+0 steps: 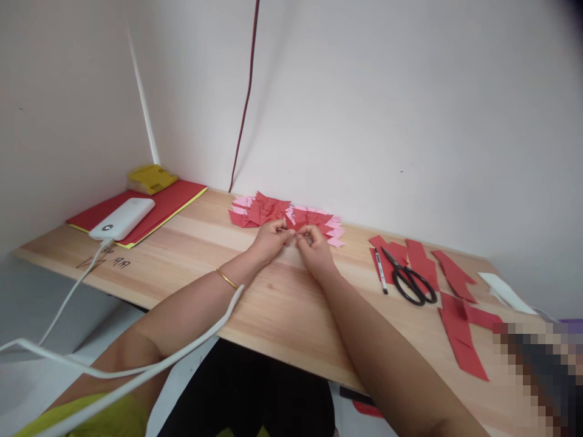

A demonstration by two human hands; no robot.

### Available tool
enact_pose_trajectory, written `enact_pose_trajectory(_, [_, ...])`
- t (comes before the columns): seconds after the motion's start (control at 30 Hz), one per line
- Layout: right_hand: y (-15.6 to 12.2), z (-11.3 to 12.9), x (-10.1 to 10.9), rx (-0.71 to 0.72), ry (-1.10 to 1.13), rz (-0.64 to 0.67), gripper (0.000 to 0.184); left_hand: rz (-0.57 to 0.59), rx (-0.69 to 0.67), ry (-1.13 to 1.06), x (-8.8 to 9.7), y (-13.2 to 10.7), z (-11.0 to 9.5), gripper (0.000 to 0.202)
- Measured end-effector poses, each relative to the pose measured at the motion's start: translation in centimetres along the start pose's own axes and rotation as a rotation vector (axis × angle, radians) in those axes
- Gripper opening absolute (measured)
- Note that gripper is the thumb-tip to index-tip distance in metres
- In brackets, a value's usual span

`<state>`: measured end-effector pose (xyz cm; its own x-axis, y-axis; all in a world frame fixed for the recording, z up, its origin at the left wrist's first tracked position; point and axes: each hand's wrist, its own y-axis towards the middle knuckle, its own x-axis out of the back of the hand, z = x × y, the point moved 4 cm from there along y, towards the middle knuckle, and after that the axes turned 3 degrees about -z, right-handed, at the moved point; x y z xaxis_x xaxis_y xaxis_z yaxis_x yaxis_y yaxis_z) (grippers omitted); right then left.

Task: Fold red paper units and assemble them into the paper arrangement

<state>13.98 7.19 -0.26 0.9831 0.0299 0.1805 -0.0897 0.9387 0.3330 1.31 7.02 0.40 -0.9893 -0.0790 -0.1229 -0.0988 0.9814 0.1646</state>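
Red and pink paper pieces [268, 208], black-handled scissors [402, 268], pale wood-grained tabletop [282, 309].

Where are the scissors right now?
In the head view, the scissors lie right of the right hand, just beside the pen, partly over red paper.

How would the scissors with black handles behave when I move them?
The scissors should feel stiff, having thick, solid-looking handles. Their two separate loops suggest they may swing open when lifted. Pushed, they might drag the red paper under their blades.

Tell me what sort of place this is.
Probably a small paper-craft workspace: notched red and pink paper pieces, black-handled scissors and cut red strips lie on a wooden tabletop.
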Motion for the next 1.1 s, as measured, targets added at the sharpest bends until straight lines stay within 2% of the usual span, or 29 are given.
enact_pose_trajectory(0.07, [0.1,0.0,0.2,0.007,0.041,-0.039,0.02,0.004,-0.024,0.054,0.1,0.1,0.0,0.021])
enact_pose_trajectory(0.17, [0.0,0.3,0.2,0.044,0.061,-0.015,0.024,0.082,-0.038,0.101,-0.1,0.1,0.1,0.014])
enact_pose_trajectory(0.4, [-0.3,0.8,0.4,0.08,0.048,-0.013,0.022,0.146,-0.069,0.113,-0.3,0.3,0.4,0.011])
enact_pose_trajectory(0.67, [-0.2,0.1,0.3,0.015,0.094,-0.029,0.036,0.112,-0.111,0.19,0.1,0.5,0.6,0.009])
enact_pose_trajectory(0.77, [-0.1,0.0,0.1,-0.005,0.141,-0.005,0.031,0.076,-0.114,0.22,0.3,0.7,0.9,0.008])
enact_pose_trajectory(0.87, [0.0,-0.1,-0.1,-0.005,0.153,0.021,0.024,0.09,-0.1,0.211,0.3,0.8,1.1,0.007])
enact_pose_trajectory(0.97, [0.0,-0.1,0.0,-0.007,0.094,0.017,0.018,0.108,-0.102,0.285,0.3,0.7,1.1,0.007])
enact_pose_trajectory(1.1, [-0.1,0.3,0.5,0.016,-0.15,-0.052,0.013,0.133,-0.186,0.453,0.3,0.5,0.2,0.011])
